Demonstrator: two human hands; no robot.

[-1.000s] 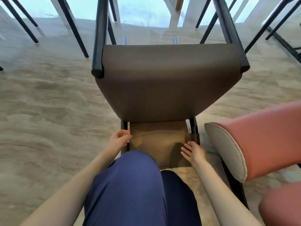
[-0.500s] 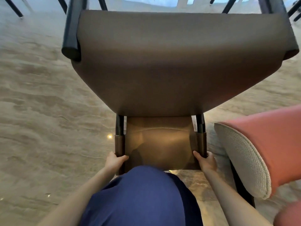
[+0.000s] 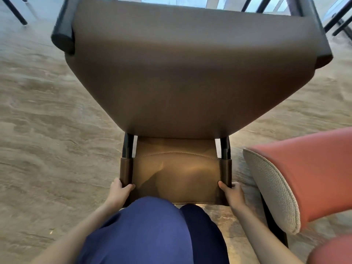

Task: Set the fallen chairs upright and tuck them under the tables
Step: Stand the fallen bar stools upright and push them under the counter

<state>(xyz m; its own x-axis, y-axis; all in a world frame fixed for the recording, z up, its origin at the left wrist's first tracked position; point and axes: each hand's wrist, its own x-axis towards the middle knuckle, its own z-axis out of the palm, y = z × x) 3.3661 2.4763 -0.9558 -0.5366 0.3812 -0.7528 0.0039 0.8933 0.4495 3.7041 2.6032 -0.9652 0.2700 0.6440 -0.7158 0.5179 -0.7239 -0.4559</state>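
Observation:
A brown chair [image 3: 181, 73] with black legs fills the middle of the view, its seat underside facing me and its tan backrest [image 3: 177, 176] low, close to my knees. My left hand [image 3: 119, 191] grips the left post of the backrest, fingers curled round it. My right hand [image 3: 231, 193] grips the right post the same way. The chair's legs run up and out of the top of the frame.
A pink chair [image 3: 304, 180] with a woven grey side panel stands close on the right, almost touching the brown chair. Black furniture legs [image 3: 17, 12] stand at the far left and far right [image 3: 335, 18]. Beige marble floor [image 3: 47, 130] lies all around.
Both hands went from resting near the backrest to gripping its side posts. The chair now looms larger and nearer in view.

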